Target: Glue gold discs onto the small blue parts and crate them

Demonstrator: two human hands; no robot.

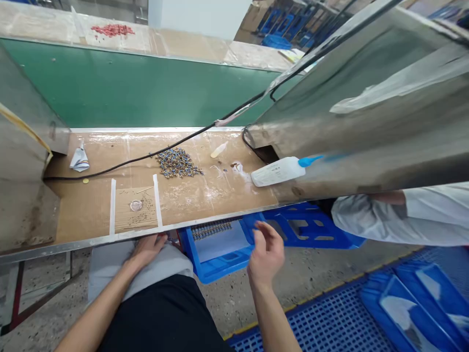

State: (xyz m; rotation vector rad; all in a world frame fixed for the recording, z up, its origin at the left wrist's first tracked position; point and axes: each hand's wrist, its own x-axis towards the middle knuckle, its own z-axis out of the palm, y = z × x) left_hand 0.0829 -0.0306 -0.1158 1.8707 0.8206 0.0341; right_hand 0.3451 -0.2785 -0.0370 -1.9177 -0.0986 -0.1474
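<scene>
My right hand (266, 256) is over the right rim of a blue plastic tray (220, 269). Its fingers are curled, thumb and forefinger tips close together; anything between them is too small to make out. A row of small metal parts (211, 229) stands in the tray along its far side, beside a white sheet (223, 244). My left hand (146, 252) lies flat on a grey cloth (168, 261) over my lap, at the bench's front edge, fingertips partly hidden. On the bench (205, 205) lies a heap of small blue-and-brass parts (178, 162).
A white squeeze bottle (278, 171) with blue nozzle lies at right. A black cable (120, 164) crosses the bench. Two white strips flank a small round disc (136, 205). Metal housings (366, 127) stand both sides. A co-worker's sleeve (432, 215) and stacked blue trays (414, 303) are right.
</scene>
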